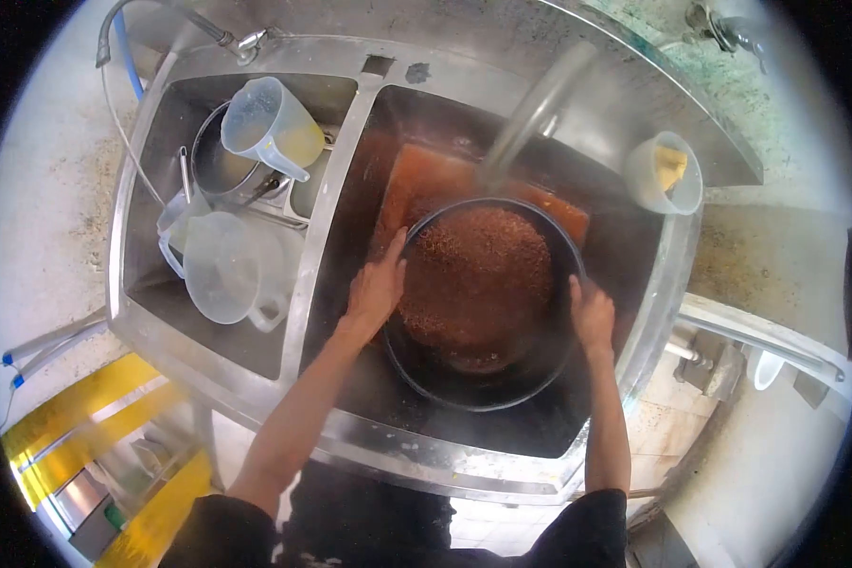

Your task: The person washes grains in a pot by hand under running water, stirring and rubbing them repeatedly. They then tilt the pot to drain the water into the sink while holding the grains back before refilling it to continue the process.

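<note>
A large, round dark pan (445, 388) sits in the right basin of a steel sink, filled with wet, reddish-brown grainy stuff (478, 284). My left hand (377, 292) grips its rim at the left, fingers over the edge. At the opposite side, my right hand (592, 317) holds the rim, with some fingers hidden. Reddish-brown liquid (431, 180) shows in the basin behind the pan. Hazy steam blurs the scene around it.
A faucet spout (530, 118) reaches over the pan's far edge. The left basin (151, 270) holds a jug with yellowish liquid (267, 123), a clear jug (222, 270) and a metal pot (208, 156). A white cup (686, 185) with something yellow inside stands at the right corner.
</note>
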Tool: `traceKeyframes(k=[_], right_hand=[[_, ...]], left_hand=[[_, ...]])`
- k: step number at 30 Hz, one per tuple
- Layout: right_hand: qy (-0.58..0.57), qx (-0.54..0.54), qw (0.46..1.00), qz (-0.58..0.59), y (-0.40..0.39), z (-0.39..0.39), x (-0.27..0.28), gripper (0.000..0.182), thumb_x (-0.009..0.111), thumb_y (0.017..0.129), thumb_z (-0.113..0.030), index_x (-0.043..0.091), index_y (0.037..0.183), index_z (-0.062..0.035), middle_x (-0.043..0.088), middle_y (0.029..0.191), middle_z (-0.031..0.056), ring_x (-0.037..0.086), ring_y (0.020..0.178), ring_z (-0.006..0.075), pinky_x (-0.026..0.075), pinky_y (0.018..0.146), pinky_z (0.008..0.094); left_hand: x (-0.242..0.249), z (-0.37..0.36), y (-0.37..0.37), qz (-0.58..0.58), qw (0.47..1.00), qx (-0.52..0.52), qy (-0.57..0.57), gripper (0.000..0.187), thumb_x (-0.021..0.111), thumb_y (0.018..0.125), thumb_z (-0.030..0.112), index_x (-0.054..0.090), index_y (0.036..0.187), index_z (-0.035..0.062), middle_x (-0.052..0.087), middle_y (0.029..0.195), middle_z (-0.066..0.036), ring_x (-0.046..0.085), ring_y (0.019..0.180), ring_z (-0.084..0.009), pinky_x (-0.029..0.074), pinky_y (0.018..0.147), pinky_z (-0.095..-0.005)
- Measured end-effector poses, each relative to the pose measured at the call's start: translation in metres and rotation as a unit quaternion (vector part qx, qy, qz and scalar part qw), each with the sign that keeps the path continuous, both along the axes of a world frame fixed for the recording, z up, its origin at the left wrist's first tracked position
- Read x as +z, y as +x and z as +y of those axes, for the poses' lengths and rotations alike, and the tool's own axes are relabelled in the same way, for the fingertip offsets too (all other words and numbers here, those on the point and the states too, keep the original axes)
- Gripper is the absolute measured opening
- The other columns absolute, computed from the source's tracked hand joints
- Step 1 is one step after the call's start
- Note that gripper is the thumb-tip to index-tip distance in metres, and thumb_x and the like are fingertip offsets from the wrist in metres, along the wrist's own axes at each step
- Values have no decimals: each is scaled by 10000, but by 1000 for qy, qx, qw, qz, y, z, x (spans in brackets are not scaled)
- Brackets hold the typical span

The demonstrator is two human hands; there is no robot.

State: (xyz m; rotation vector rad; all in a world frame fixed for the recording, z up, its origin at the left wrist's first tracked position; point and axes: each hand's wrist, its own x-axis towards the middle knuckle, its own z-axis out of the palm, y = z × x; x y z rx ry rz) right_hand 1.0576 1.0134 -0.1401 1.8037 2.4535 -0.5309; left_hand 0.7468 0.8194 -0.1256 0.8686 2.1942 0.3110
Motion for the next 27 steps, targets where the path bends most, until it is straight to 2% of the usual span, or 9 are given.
traceKeyframes(k=[3,5,9,10,18,20,22,26,27], right_hand=[[-9,-7,1000,-7,-13,-11,4,432,535,953,-422,682,999,-17,653,869,296,635,816,484,513,747,545],[-26,-8,1000,11,-4,-28,-14,437,536,954,-414,677,997,-4,650,859,299,637,796,481,520,733,538],[-71,-17,996,55,-5,-60,-20,422,558,946,-383,659,1022,20,648,845,317,648,779,478,533,716,528],[-87,-23,993,70,-8,-69,-14,410,566,943,-370,656,1025,21,649,848,318,649,787,479,534,720,528],[-102,-43,987,116,-15,-89,-9,370,587,934,-319,634,1044,30,646,856,321,637,810,495,528,744,537],[-114,-39,987,108,-14,-88,-9,370,589,933,-319,628,1039,34,643,853,328,635,809,496,526,745,542],[-70,-48,988,126,-18,-89,-11,377,597,928,-323,616,1007,45,637,826,335,630,781,506,519,712,562],[-150,-74,985,30,-28,-89,8,341,618,922,-296,604,986,40,637,885,319,633,856,482,517,766,534],[-34,-60,994,86,-27,-93,6,312,636,914,-270,600,992,30,622,926,300,622,910,453,508,806,509]], left_hand=[[-2,21,-15,181,970,-64,147,385,585,928,288,573,1261,96,656,999,-235,619,959,-427,507,814,-503],[4,65,-27,186,926,-89,316,400,607,937,348,630,1181,33,666,1063,-202,668,853,-321,522,704,-381],[52,166,0,-59,914,-32,399,410,588,951,378,651,1174,40,694,1086,-140,678,908,-235,517,777,-361],[61,184,10,-47,905,-31,421,377,542,981,359,675,1127,37,709,1033,-132,682,875,-214,514,766,-346],[47,221,-1,-57,899,2,434,384,461,1022,269,674,953,-44,717,835,-157,713,733,-197,556,671,-305],[41,226,-20,-151,898,57,410,412,481,1015,291,651,934,-75,704,809,-171,707,669,-200,564,612,-277],[40,231,-29,-229,933,85,264,426,498,1008,324,641,933,-70,692,787,-159,707,666,-218,576,622,-284],[29,218,-36,-259,921,90,278,496,521,984,427,647,948,-51,693,814,-135,707,721,-205,572,631,-297],[24,207,-33,-248,920,96,287,530,503,980,475,659,962,-31,697,838,-125,697,715,-185,563,628,-288]])
